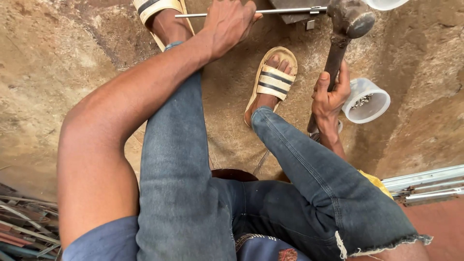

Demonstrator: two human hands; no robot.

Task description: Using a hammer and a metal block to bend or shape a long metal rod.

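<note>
My left hand grips a thin metal rod that lies horizontally across a dark metal block at the top of the view. My right hand is closed around the dark wooden handle of a hammer, whose heavy steel head is raised just right of the rod's end. I sit with both knees spread, in blue jeans, my feet in striped sandals on the dirt ground.
A white plastic cup holding small metal pieces stands right of my right hand. Another white container's edge shows at the top. Aluminium profiles lie at the right, and scrap metal strips at the lower left.
</note>
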